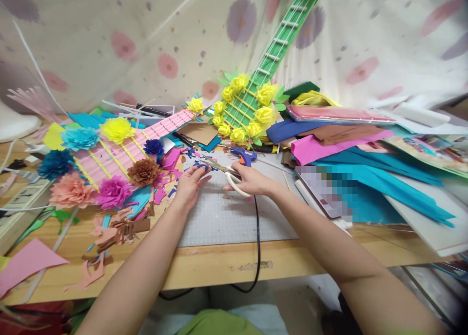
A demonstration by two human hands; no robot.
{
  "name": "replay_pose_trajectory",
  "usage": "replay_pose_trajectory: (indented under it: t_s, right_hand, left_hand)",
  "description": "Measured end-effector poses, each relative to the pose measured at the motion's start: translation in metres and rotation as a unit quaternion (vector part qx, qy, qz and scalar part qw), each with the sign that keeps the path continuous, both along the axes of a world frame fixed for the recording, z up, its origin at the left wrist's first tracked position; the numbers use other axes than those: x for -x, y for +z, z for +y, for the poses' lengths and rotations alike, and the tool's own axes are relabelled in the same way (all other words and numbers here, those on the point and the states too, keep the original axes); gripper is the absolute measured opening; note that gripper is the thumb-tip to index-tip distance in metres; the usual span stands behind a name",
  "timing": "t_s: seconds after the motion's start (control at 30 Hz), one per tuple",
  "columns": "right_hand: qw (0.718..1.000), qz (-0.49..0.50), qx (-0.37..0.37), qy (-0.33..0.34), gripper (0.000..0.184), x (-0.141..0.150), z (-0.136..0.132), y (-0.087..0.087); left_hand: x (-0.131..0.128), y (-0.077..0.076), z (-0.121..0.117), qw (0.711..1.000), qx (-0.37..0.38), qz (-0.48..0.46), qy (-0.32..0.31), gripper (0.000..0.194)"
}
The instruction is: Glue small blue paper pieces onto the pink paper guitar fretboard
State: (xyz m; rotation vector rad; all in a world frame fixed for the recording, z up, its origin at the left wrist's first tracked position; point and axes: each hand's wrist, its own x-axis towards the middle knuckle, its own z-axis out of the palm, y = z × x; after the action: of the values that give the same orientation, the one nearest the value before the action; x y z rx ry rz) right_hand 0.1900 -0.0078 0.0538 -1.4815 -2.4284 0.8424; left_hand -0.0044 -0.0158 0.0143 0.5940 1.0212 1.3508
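My right hand [252, 179] grips a pair of scissors [234, 181] with white handles; the blades point left over the grey cutting mat [226, 218]. Close to the blade tips, my left hand [192, 184] has its fingers pinched on a small dark blue piece of paper [204, 167], its shape partly lost among blue scraps behind it. Left of that hand lies a pink paper guitar [106, 162] with several tissue flowers around its body. Beyond the scissors, a blue glue gun [244, 154] rests at the mat's far edge.
A green guitar [263, 71] with yellow roses leans on the patterned curtain [183, 32]. Folded coloured paper [365, 174] and a phone [321, 191] lie at right. Brown and salmon scraps [117, 227] litter the left side. A black cable [258, 242] hangs over the table's front edge.
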Motion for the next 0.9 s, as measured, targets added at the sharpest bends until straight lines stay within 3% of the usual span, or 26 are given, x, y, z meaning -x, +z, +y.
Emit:
replay_pose_trajectory:
  t_s: [0.23,0.57,0.9]
  right_hand:
    - [0.996,-0.082,-0.021,0.017,0.054,0.004,-0.009,0.001]
    - [0.995,-0.088,-0.055,0.003,0.057,0.016,-0.013,0.0]
    - [0.994,-0.089,-0.067,-0.008,0.051,0.011,-0.011,-0.003]
  left_hand:
    - [-0.004,-0.002,-0.002,0.998,-0.028,-0.049,-0.019,0.022]
    - [-0.005,-0.001,-0.002,0.995,-0.012,-0.094,-0.023,0.014]
    - [-0.005,0.0,-0.003,0.997,-0.015,-0.066,-0.034,0.017]
